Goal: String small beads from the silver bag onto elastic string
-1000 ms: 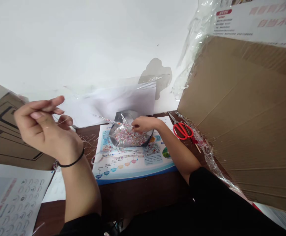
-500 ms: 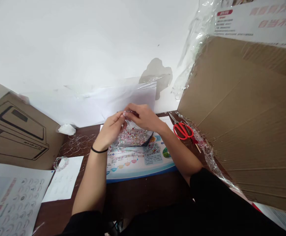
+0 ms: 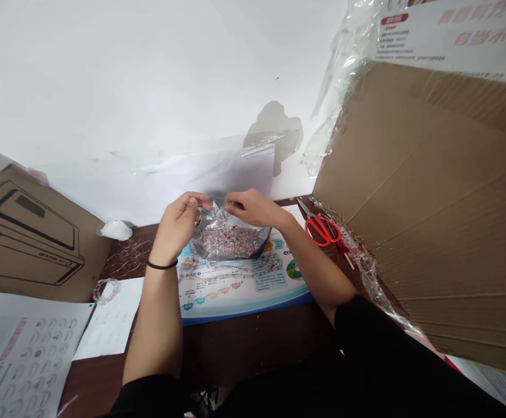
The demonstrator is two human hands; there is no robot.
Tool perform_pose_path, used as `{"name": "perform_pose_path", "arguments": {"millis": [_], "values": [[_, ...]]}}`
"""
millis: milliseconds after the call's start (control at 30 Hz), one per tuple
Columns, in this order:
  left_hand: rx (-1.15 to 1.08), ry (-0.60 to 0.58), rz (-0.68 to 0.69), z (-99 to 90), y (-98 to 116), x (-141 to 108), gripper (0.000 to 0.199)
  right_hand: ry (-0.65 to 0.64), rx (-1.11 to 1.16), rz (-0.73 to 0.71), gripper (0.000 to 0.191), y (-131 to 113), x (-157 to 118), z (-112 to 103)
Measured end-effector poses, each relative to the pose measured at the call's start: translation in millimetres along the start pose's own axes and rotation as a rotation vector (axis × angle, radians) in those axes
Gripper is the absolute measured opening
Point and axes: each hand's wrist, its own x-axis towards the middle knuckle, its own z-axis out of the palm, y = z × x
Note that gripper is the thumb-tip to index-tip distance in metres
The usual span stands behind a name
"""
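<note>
as i looked on, the two hands had just parted: half a second earlier their fingertips met above the bag (image 3: 218, 217), and now a gap showed between them near the middle of the frame. the left hand (image 3: 180, 217) had gone back leftward, its thumb and fingers curled; the right hand (image 3: 250, 208) hung over the bag's mouth, fingertips bunched. i couldn't tell whether either one gripped anything. the bag itself sat at the centre of the frame on a printed sheet (image 3: 244, 305), its beads (image 3: 231, 241) heaped inside. to me, the parting meant the close fingertip work had let up, with the beads within easy reach. red-handled scissors (image 3: 312, 223) lay right of centre, and a beaded ring (image 3: 116, 289) rested at lower left, both untouched.
</note>
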Motion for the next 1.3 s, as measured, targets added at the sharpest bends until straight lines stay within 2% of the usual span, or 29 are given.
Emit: {"name": "perform_pose_path", "arguments": {"millis": [67,167,233,300,367,433,500,700,933,1033,1167,1233,1300], "values": [[-0.044,0.060,0.006,-2.5,3.4,-0.6,0.025,-0.085,-0.074,0.069,0.022,4.3,1.2,2.4],[-0.124,0.086,0.040,-0.9,10.5,-3.9,0.025,-0.209,-0.140,0.146,0.017,6.8,1.8,5.8],[-0.156,0.072,0.068,3.0,15.5,-7.3,0.025,-0.208,-0.140,0.151,0.016,5.4,1.7,7.8],[-0.159,0.048,0.091,7.0,20.0,-10.6,0.025,-0.139,-0.072,0.097,0.018,2.8,1.8,9.7],[-0.149,0.017,0.103,9.6,23.4,-12.9,0.026,-0.097,0.077,-0.018,0.023,0.5,2.8,11.8],[-0.152,0.005,0.117,10.2,25.0,-13.9,0.028,-0.123,0.233,-0.130,0.025,0.1,4.8,14.2],[-0.188,0.025,0.141,9.2,24.9,-13.6,0.028,-0.175,0.296,-0.165,0.022,1.8,7.4,16.6],[-0.362,0.257,0.228,2.7,23.4,-9.4,0.020,-0.262,0.318,-0.055,0.022,6.8,10.6,17.3],[-0.413,0.442,0.318,-4.4,24.4,-6.2,0.014,-0.165,0.346,-0.035,0.029,9.5,9.5,10.3],[-0.404,0.569,0.317,-5.6,27.1,-7.5,0.009,-0.165,0.350,-0.032,0.031,14.0,9.0,7.5],[-0.429,0.711,0.241,-7.5,28.1,-6.1,0.009,-0.217,0.316,-0.041,0.032,15.5,6.3,3.2],[-0.494,0.720,0.225,-9.8,25.3,-2.5,0.010,-0.187,0.335,-0.032,0.033,13.5,5.1,1.6],[-0.563,0.637,0.188,-14.7,20.6,1.2,0.009,-0.130,0.405,-0.031,0.032,10.9,4.5,0.4]]}}
